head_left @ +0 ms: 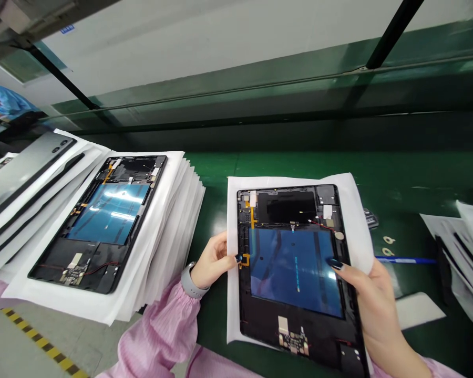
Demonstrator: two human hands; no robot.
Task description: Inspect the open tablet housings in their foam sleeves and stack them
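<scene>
One green tabletop [260,165] underlies: one white sheet [357,223]; one opened tablet [299,273] upon it; right hand [374,299] and left hand [216,262], grips pinching tablet and sheet at opposite edges; one orange flex cable [245,259], best spared thumb pressure.

Electronics factory: striped floor tape [43,344], open tablets [295,270]

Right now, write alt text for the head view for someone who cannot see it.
A person's left hand and right hand hold an opened tablet, its inside exposed, on a white sheet over a green table. At left, a second opened tablet lies on a pile of white sheets.
</scene>
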